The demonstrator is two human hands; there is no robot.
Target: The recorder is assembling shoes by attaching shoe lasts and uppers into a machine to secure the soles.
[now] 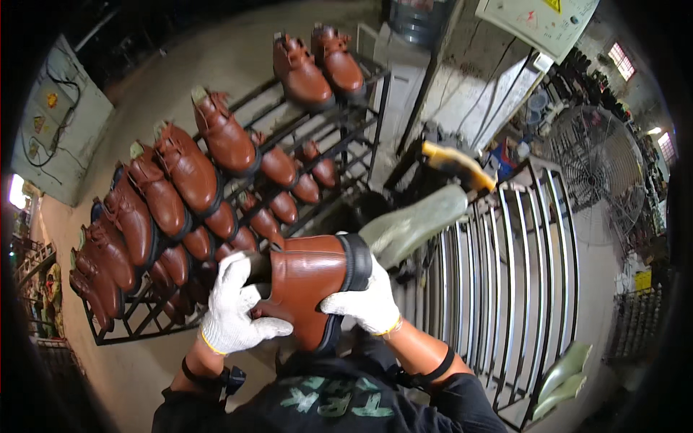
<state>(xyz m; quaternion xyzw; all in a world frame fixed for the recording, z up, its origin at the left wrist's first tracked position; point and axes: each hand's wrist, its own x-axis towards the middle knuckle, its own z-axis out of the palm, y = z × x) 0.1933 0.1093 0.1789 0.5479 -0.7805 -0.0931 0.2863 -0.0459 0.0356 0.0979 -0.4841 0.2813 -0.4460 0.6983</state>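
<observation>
A brown leather shoe with a thick black sole is tipped on its side in front of my chest. My right hand, in a white knit glove, is closed around its sole side, with the thumb across the black edge. At the shoe's opening is my left hand, gloved the same way. Its fingers curl at the collar, and the thumb sticks out below. Part of those fingers is hidden by the leather. Just beyond my right hand lies a pale green shoe last.
A black metal rack at the left bears several brown shoes on tiers. Another rack with bare metal bars stands at the right, with green lasts at its near corner and a yellow-orange object at its far end. Behind is a large fan.
</observation>
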